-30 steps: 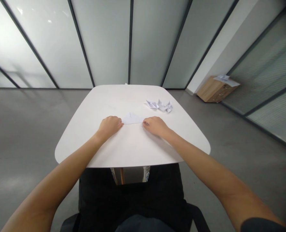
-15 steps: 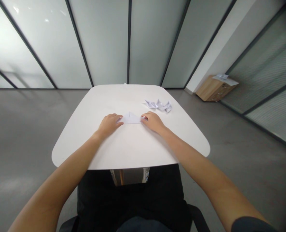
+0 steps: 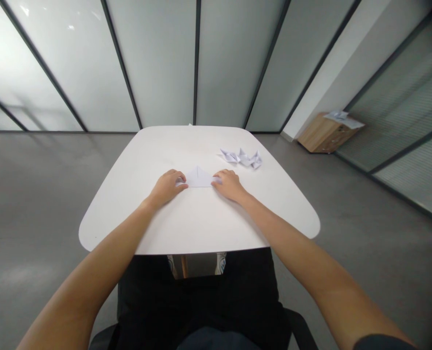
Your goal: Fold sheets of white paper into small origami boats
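A folded sheet of white paper [image 3: 198, 178] lies flat on the white table, its peak pointing away from me and its long straight edge towards me. A short crease line runs down from the peak. My left hand [image 3: 169, 187] grips the paper's left end, thumb along the near edge and fingers curled over the top. At the right end my right hand [image 3: 229, 184] holds it the same way. Both tips of the paper are partly hidden under my fingers.
Several folded white paper figures [image 3: 240, 158] stand close together beyond my right hand. The white table [image 3: 197, 223] has rounded corners. A wooden cabinet [image 3: 327, 132] with papers on top stands on the floor at the right, beside frosted glass panels [image 3: 157, 63].
Both hands stay at the paper's ends. The right hand's fingers have shifted slightly on the paper. The whole view has moved a little.
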Action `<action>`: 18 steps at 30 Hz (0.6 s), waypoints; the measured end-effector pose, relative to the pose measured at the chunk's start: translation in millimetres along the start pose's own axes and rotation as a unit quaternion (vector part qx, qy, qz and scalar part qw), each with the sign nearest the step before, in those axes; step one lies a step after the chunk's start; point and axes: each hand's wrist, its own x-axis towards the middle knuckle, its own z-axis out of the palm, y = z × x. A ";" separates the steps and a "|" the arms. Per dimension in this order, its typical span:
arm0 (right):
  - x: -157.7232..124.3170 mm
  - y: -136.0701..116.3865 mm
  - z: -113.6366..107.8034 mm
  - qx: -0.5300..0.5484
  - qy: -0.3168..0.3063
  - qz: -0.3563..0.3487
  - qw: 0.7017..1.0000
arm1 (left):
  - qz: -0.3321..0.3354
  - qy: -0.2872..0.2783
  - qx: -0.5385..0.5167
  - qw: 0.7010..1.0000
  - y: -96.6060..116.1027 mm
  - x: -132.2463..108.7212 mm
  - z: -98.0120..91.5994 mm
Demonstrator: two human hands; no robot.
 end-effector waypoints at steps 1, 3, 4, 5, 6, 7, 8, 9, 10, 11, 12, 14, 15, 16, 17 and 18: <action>0.4 0.0 0.0 0.002 0.000 0.002 1.000 | 0.001 0.005 -0.006 1.000 0.5 -0.3 -0.4; 0.5 0.0 -0.3 0.014 0.005 0.007 1.000 | 0.000 0.015 -0.019 1.000 1.3 -0.8 -0.8; 0.3 0.1 -0.7 0.023 0.008 0.010 1.000 | 0.000 0.019 -0.024 1.000 1.3 -0.9 -0.8; -0.2 0.3 -1.2 0.035 0.011 0.013 0.999 | 0.001 0.023 -0.030 0.999 1.2 -1.0 -0.8; -0.7 0.6 -1.7 0.049 0.013 0.016 0.999 | 0.001 0.026 -0.037 0.999 0.9 -1.0 -0.8; -1.3 1.0 -2.3 0.062 0.017 0.020 0.998 | -0.001 0.028 -0.044 0.999 0.4 -0.9 -0.9; -1.8 1.7 -2.8 0.077 0.021 0.022 0.997 | -0.005 0.030 -0.049 0.998 -0.1 -0.8 -1.1; -2.2 2.5 -3.3 0.092 0.026 0.023 0.995 | -0.013 0.032 -0.053 0.998 -0.7 -0.7 -1.4; -2.5 3.4 -3.8 0.107 0.034 0.022 0.993 | -0.022 0.031 -0.057 0.998 -1.4 -0.7 -1.8; -2.5 4.6 -4.2 0.124 0.042 0.018 0.991 | -0.032 0.030 -0.060 0.997 -2.1 -0.8 -2.1; -2.4 6.1 -4.5 0.139 0.052 0.010 0.989 | -0.042 0.027 -0.063 0.997 -2.9 -0.9 -2.4; -1.8 9.4 -4.8 0.167 0.067 -0.007 0.984 | -0.058 0.015 -0.069 0.996 -5.0 -1.3 -2.7; -1.5 11.2 -4.9 0.181 0.072 -0.012 0.981 | -0.063 0.009 -0.071 0.995 -6.2 -1.6 -2.5; -1.2 12.9 -4.9 0.197 0.075 -0.013 0.977 | -0.067 0.005 -0.073 0.995 -7.2 -1.8 -2.3; -1.0 14.4 -4.8 0.215 0.076 -0.009 0.974 | -0.068 0.003 -0.075 0.995 -8.0 -1.9 -2.1; -0.9 15.4 -4.8 0.234 0.076 -0.003 0.969 | -0.066 0.004 -0.076 0.995 -8.4 -2.0 -1.9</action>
